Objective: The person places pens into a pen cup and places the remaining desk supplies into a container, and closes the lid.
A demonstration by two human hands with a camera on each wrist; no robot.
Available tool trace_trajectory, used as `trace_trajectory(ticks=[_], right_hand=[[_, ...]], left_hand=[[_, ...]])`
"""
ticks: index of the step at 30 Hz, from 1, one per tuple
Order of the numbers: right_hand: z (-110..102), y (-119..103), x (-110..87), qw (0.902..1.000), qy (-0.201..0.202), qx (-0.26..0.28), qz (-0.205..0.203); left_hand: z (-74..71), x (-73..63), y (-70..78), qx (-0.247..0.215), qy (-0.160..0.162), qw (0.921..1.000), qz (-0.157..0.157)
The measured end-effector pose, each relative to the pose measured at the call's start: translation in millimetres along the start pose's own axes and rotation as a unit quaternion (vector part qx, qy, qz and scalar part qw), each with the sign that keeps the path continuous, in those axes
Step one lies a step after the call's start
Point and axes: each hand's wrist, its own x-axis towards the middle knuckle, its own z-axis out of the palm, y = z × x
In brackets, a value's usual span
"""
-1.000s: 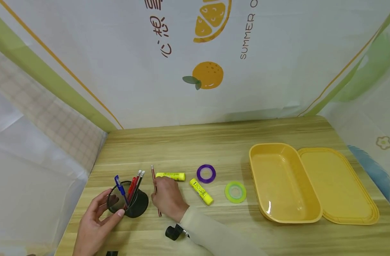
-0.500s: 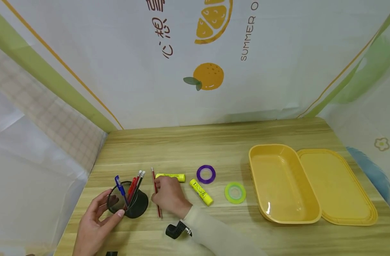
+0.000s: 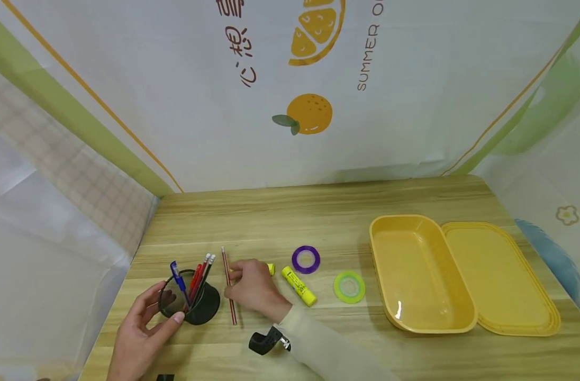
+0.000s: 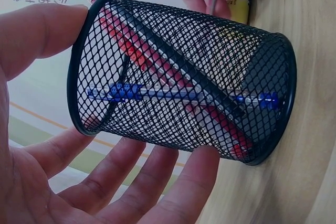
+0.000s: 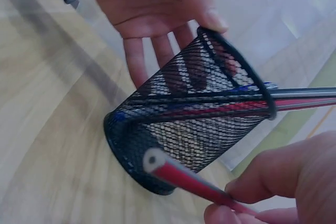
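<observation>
My left hand (image 3: 144, 333) grips a black mesh pen holder (image 3: 208, 309), its thumb at the rim in the left wrist view and its fingers along the mesh. Inside lean a blue pen (image 3: 179, 279), a red pen (image 3: 195, 278) and pencils with white erasers (image 3: 209, 264). Just right of the holder, my right hand (image 3: 257, 288) pinches a red striped pencil (image 3: 232, 312) between thumb and fingers. In the right wrist view the unsharpened end of this pencil (image 5: 181, 177) points toward the camera, in front of the holder. A yellow glue stick (image 3: 271, 269) lies mostly hidden behind the right hand.
Another yellow glue stick (image 3: 298, 286) lies right of the right hand. Beyond are a purple tape roll (image 3: 296, 260) and a green tape roll (image 3: 339, 288). An open yellow box (image 3: 375, 254) and its lid (image 3: 509, 280) stand on the right. Fabric walls (image 3: 199, 132) border the table.
The pencil in my right hand has shifted slightly left and tilted a little. The right wrist has swung slightly right, and its hand covers more of the glue stick. The left hand stays put.
</observation>
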Motion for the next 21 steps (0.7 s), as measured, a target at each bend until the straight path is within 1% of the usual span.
trace_trajectory(ticks=[6, 9, 16, 21], right_hand=[[-11, -3, -1.0, 0.9993, 0.006, 0.036, -0.006], [-17, -4, -1.0, 0.9986, 0.01, 0.047, -0.021], [-31, -10, -3.1, 0.9938, 0.002, 0.107, -0.03], [-36, -15, -7.0, 0.9927, 0.011, 0.108, -0.052]], left_hand=[[0.2, 0.3, -1.4, -0.006, -0.001, 1.0, -0.001], [-0.1, 0.2, -1.9, -0.005, -0.001, 1.0, 0.0], [-0.7, -1.1, 1.5, 0.0, -0.001, 1.0, 0.001], [-1.2, -1.8, 2.2, 0.003, -0.001, 1.0, -0.002]])
